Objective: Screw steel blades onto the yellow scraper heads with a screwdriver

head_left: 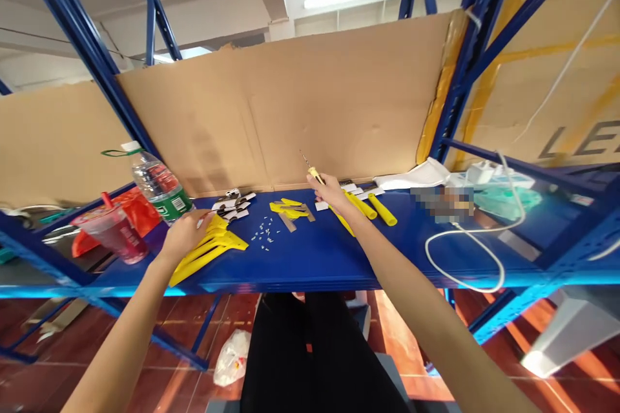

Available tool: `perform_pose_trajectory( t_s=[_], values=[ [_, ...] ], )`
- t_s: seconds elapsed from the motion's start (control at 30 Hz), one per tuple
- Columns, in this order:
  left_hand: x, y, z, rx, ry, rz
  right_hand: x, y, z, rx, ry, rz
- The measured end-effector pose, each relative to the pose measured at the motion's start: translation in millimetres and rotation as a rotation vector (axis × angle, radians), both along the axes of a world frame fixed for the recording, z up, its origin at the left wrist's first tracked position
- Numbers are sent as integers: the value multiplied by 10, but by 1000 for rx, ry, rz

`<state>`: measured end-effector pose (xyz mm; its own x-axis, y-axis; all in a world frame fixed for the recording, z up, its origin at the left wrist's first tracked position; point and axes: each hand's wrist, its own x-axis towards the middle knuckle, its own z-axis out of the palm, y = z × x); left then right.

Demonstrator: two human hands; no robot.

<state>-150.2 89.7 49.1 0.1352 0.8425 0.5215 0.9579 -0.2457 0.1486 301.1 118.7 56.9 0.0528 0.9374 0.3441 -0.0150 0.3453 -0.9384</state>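
Observation:
My right hand (332,192) is closed around the yellow handle of a screwdriver (314,174); its thin shaft points up and to the left, above the shelf. At the left, my left hand (184,235) lies at the upper end of a pile of yellow plastic handles (213,254), its fingers curled on one of them. Between the hands, small whitish screws (264,235) are scattered. Behind them sit small yellow pieces with flat grey metal strips (289,222). More yellow handles (382,209) lie beside and partly beneath my right forearm.
Left of my left hand stand a plastic bottle (162,183) with a green label and a cup of red drink (113,235). Black-and-white pieces (232,205) lie near the cardboard back wall (310,103). A white cable (465,280) loops over the right side of the blue shelf (300,264).

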Motion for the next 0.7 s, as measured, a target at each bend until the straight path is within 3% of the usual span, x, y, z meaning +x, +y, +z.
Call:
perform_pose_trajectory(
  t_s=[0.07,0.13,0.23,0.37,0.5,0.63,0.7],
  values=[
    [-29,-176,-60,73,27,30,289,27,54,107,-353,-235],
    [-35,-365,-140,116,25,70,579,42,71,123,-546,-414],
    [8,-562,-256,137,68,77,849,13,13,34,-766,-509],
    [137,-597,-317,210,158,94,830,-105,-153,-48,-1011,-358],
    [328,-529,-259,276,134,89,697,-188,-260,-89,-1191,-229],
    [720,-484,-161,381,-21,-28,647,-176,-257,-11,-1168,-192],
    [1048,-449,-129,397,-135,-168,620,-148,-239,42,-1070,-246]
  ],
)
